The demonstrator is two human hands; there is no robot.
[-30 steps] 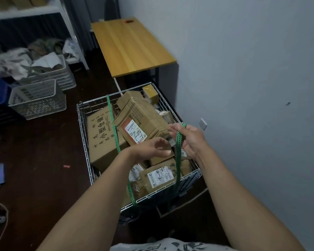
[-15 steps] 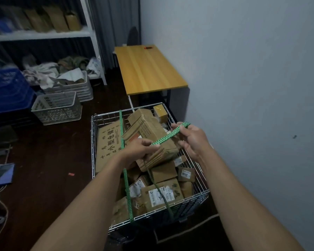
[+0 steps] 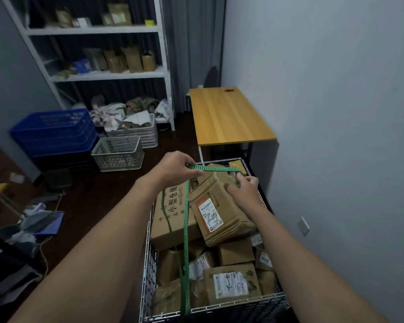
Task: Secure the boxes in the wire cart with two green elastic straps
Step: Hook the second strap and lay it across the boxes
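Note:
A wire cart (image 3: 219,310) full of cardboard boxes stands by the wall. A large box (image 3: 173,220) lies at the left, a labelled box (image 3: 219,213) tilts across the middle. One green strap (image 3: 166,217) runs over the large box. A second green strap (image 3: 185,241) rises from the cart's near rim to my left hand (image 3: 173,167), which grips it above the cart's far left. From there it stretches right to my right hand (image 3: 245,186), which pinches its end over the tilted box.
A yellow wooden table (image 3: 226,117) stands beyond the cart against the wall. White baskets (image 3: 118,153) and a blue crate (image 3: 54,131) sit on the dark floor at the left, below white shelving (image 3: 98,73). Clutter lies at the lower left.
Both hands have moved toward the cart's far side with the second strap. My left hand rose to the far left, so the strap now runs up from the near rim and across.

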